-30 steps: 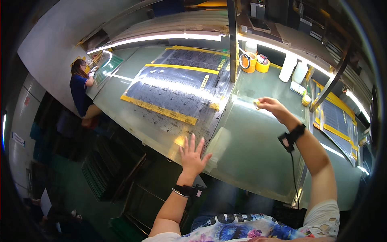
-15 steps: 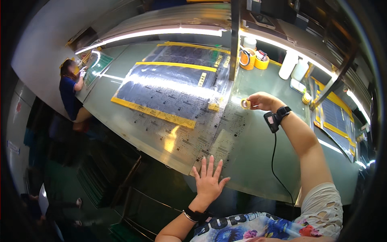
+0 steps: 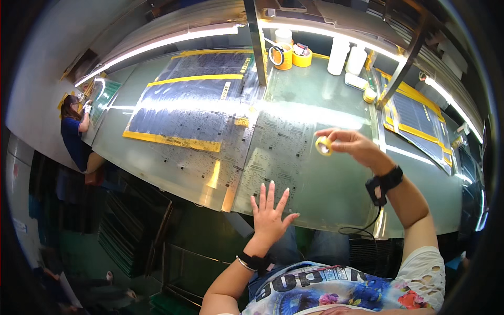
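Note:
My left hand (image 3: 269, 218) lies with fingers spread over the near edge of a clear film (image 3: 278, 144) printed with dark circuit patterns. In my right hand (image 3: 359, 149), a small roll of yellow tape (image 3: 327, 150) is pinched between the fingers, held above the glassy green tabletop (image 3: 336, 181) to the right of the film. A black device with a cable is strapped to my right wrist. Left of this film, more dark film sheets (image 3: 178, 107) are edged with yellow tape.
Along the back stand yellow tape rolls (image 3: 302, 59) and white bottles (image 3: 338, 55). A metal post (image 3: 255, 44) rises behind the film. Another yellow-taped film (image 3: 417, 107) lies at the right. A co-worker (image 3: 76, 131) handles a green-tinted sheet at the far left.
My right hand with the tape roll has drawn back toward me and to the right, away from the film's far part. My left hand stays spread at the near edge. The view has shifted.

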### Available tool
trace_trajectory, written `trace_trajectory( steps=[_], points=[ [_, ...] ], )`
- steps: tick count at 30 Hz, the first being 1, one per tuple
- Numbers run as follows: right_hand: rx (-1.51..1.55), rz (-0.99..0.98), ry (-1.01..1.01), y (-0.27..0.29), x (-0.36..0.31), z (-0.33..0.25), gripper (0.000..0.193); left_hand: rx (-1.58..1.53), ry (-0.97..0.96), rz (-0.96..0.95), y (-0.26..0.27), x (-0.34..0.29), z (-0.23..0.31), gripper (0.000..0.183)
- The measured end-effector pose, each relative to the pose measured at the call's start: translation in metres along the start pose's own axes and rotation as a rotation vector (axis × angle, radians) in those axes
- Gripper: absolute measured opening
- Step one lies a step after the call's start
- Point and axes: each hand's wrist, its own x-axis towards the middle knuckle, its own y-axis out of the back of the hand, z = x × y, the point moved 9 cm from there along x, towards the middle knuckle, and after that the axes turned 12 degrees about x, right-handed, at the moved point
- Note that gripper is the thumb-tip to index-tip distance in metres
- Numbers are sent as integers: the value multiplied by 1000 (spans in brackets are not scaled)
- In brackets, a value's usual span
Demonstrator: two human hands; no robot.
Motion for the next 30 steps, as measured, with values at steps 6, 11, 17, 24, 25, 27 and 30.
trace_trajectory(
  steps=[6,11,17,24,25,27,30],
  points=[
    [487,-44,-170,-50,-35,51,34,-320,75,343,74,8,-4,57],
    [742,111,-312,-82,-52,87,28,-668,117,321,97,13,3,42],
    [1024,137,-469,-132,-76,115,24,-527,-79,316,86,-11,30,36],
    [593,220,-301,-113,-97,113,24,-1092,163,67,51,-47,10,22],
    [419,198,-196,-108,-96,102,23,-1337,282,12,39,-53,5,21],
    [252,172,-96,-110,-95,87,23,-1357,279,-11,38,-60,6,20],
    [216,153,-37,-119,-90,77,21,-1365,233,-17,40,-65,12,18]
  ],
)
